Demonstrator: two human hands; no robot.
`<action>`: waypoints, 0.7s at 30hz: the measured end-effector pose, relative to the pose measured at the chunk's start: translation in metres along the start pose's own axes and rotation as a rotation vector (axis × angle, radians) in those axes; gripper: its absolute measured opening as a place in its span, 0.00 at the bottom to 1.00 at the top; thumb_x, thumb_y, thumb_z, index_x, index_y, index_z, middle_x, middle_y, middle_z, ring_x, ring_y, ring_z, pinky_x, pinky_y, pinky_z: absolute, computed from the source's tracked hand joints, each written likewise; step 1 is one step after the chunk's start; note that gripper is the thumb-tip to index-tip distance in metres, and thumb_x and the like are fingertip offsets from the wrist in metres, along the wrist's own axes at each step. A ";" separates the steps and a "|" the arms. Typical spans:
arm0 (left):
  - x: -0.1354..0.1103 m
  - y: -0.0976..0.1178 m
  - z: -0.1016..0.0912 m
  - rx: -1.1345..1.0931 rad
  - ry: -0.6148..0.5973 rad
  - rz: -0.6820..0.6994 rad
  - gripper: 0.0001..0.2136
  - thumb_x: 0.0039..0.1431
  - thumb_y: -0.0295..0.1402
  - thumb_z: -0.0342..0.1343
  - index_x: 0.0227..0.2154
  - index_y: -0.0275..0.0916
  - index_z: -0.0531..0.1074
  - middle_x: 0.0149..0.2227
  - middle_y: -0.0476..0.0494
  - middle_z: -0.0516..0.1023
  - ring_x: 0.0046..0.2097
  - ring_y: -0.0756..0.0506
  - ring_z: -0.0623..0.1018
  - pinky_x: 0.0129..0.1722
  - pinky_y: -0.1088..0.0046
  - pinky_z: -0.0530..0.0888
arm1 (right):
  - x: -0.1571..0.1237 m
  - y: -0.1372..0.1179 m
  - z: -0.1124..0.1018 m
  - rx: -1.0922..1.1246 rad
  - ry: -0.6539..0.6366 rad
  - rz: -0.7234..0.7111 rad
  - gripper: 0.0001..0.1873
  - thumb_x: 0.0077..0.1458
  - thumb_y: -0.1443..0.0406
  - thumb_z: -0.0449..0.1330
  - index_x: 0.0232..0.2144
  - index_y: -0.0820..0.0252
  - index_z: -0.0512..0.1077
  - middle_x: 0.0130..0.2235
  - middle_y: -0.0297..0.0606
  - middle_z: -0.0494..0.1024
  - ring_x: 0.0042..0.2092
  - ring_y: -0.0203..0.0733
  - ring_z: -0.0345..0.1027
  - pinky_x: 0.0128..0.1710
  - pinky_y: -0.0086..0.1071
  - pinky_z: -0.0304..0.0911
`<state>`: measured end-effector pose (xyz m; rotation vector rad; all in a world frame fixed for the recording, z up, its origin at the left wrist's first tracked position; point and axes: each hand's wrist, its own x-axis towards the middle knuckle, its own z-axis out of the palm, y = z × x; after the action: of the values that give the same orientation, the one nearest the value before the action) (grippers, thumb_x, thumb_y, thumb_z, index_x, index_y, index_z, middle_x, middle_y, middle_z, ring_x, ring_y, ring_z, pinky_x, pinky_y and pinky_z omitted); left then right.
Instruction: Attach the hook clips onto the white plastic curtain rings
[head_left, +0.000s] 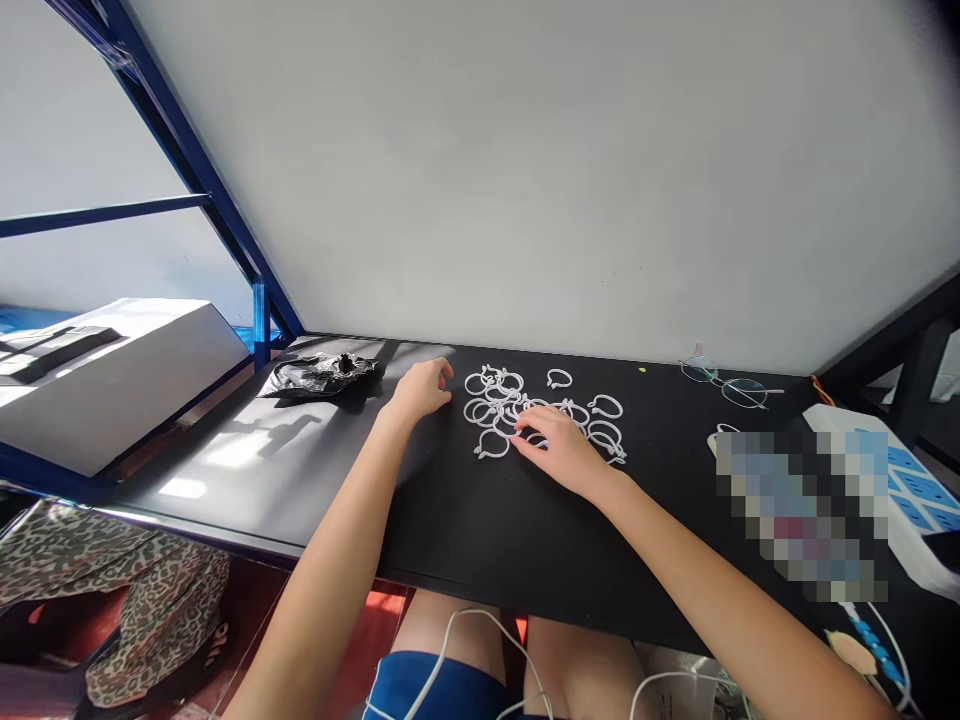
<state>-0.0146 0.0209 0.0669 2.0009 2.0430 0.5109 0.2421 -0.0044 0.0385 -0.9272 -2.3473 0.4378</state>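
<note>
A loose pile of thin white plastic rings [491,410], each with a small clasp-like end, lies on the black tabletop [465,530]. My right hand [562,447] reaches over the near side of the pile. Its thumb and index finger are a little apart and touch or hover just above the rings; some rings are hidden beneath the hand. To the left of the pile, my left hand [426,388] rests at the table, fingers loosely bent and apart from the thumb, with nothing visible in it. A single ring [559,379] lies apart behind the pile.
A crumpled black plastic bag [322,376] lies at the left. Eyeglasses [731,385], a blurred-out phone-like object [795,510] and a white power strip [911,490] are at the right. A blue metal frame [225,220] and white box [127,370] stand left; a wall closes off the back.
</note>
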 end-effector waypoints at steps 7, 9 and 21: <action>-0.005 0.019 0.008 -0.217 -0.248 0.274 0.13 0.47 0.32 0.56 0.38 0.40 0.72 0.36 0.49 0.77 0.29 0.50 0.73 0.27 0.76 0.67 | 0.000 0.004 0.003 -0.016 0.042 -0.019 0.01 0.56 0.66 0.60 0.33 0.55 0.71 0.37 0.37 0.77 0.44 0.45 0.69 0.45 0.41 0.66; -0.006 0.022 0.011 -0.218 -0.302 0.282 0.14 0.46 0.32 0.57 0.39 0.41 0.72 0.37 0.49 0.78 0.30 0.50 0.73 0.27 0.77 0.67 | 0.000 0.005 0.004 -0.015 0.058 -0.017 0.01 0.55 0.66 0.60 0.33 0.56 0.71 0.37 0.37 0.77 0.44 0.46 0.69 0.45 0.42 0.67; -0.007 0.031 0.022 -0.290 -0.252 0.301 0.06 0.49 0.32 0.53 0.29 0.38 0.73 0.26 0.49 0.75 0.28 0.49 0.74 0.28 0.76 0.68 | 0.001 0.008 0.007 -0.079 0.120 0.028 0.03 0.53 0.68 0.59 0.32 0.56 0.73 0.41 0.39 0.77 0.46 0.48 0.68 0.49 0.45 0.64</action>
<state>0.0233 0.0162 0.0588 2.0776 1.4416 0.5436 0.2414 0.0013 0.0289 -0.9963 -2.2592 0.2937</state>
